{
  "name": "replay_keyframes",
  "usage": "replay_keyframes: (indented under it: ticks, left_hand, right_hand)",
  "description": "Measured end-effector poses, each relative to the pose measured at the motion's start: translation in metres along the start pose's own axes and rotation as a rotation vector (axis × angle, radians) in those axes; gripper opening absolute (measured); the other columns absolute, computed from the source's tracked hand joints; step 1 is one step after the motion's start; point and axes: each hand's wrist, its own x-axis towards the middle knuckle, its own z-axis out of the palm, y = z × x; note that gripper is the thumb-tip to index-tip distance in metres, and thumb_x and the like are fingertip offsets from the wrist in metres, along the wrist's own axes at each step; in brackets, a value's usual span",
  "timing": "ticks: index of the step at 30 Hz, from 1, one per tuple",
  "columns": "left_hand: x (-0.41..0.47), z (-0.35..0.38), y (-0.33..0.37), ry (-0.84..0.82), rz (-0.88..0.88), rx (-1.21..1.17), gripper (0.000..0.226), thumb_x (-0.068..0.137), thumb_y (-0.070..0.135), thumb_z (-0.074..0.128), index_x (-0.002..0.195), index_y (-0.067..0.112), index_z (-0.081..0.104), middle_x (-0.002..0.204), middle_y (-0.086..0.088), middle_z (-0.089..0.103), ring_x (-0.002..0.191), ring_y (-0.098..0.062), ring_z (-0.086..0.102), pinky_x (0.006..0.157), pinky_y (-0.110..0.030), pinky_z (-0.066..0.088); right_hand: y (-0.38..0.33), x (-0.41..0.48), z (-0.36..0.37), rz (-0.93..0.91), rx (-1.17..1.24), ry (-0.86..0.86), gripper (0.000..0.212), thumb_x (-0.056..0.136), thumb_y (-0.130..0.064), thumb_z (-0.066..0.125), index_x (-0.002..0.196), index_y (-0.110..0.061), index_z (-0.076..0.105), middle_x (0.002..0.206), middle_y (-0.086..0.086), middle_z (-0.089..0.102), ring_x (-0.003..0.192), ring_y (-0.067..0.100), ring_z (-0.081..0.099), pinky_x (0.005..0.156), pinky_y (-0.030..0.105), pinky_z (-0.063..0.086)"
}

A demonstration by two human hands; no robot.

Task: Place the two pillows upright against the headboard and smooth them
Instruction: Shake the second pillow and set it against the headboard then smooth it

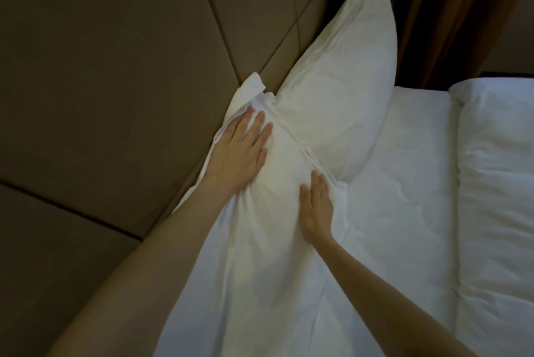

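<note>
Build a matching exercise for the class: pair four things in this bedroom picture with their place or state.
Things:
1. left hand
2. right hand
3. far white pillow
4. brown padded headboard

Places or states:
A. leans upright, nearest the brown curtain
B. flat on the near white pillow, close to the headboard
C. panelled surface behind both pillows
D. on the near pillow's edge beside the white bedding

Pairs: 1-B, 2-D, 3-A, 4-C
</note>
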Motion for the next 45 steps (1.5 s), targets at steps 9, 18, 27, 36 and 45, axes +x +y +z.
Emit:
replay_keyframes:
  ticks: [9,18,27,36,45]
  left_hand:
    - [-0.003,-0.011,0.004,0.01,-0.013,-0.026,0.053,0.099,0.032,0.025,0.148,0.012,0.028,0.157,-0.014,0.025,0.146,-0.033,0.016,0.118,-0.044,0.014]
    - [-0.092,-0.037,0.064,0.236,0.058,0.041,0.05,0.089,0.006,0.028,0.135,0.002,0.049,0.145,-0.014,0.048,0.135,-0.026,0.043,0.111,-0.044,0.034]
    - [-0.222,-0.017,0.076,-0.098,0.005,-0.026,0.067,0.081,0.03,0.061,0.143,0.015,0.041,0.151,-0.008,0.039,0.139,-0.026,0.038,0.113,-0.047,0.032]
    - [-0.263,-0.029,0.022,-0.118,-0.058,0.158,0.057,0.095,0.037,0.04,0.148,0.017,0.031,0.156,-0.006,0.028,0.143,-0.024,0.028,0.117,-0.045,0.019]
    - [-0.298,-0.059,0.051,-0.084,-0.06,0.232,0.058,0.09,0.011,0.015,0.145,-0.005,0.025,0.156,-0.019,0.024,0.145,-0.029,0.022,0.117,-0.04,0.021]
  right_hand:
    - [0.091,-0.018,-0.018,0.541,0.003,-0.18,0.056,0.101,-0.035,0.024,0.15,-0.011,0.02,0.154,0.022,0.031,0.139,0.04,0.033,0.112,0.041,0.027]
    - [0.036,-0.059,-0.03,0.304,0.056,0.01,0.048,0.1,-0.023,0.033,0.144,-0.006,0.036,0.15,0.017,0.041,0.138,0.034,0.038,0.113,0.04,0.03]
    - [0.021,-0.141,0.034,0.063,-0.003,-0.113,0.058,0.101,-0.035,0.028,0.154,-0.02,0.009,0.164,0.003,0.0,0.149,0.024,0.013,0.118,0.033,0.011]
    - [0.085,-0.175,0.055,0.537,-0.044,-0.411,0.073,0.099,-0.043,0.033,0.153,-0.007,0.0,0.16,0.023,0.01,0.146,0.037,0.02,0.119,0.043,0.02]
    - [0.094,-0.219,0.033,0.334,-0.413,-0.442,0.048,0.1,-0.031,0.035,0.128,0.005,0.049,0.137,0.024,0.051,0.126,0.034,0.05,0.101,0.034,0.039]
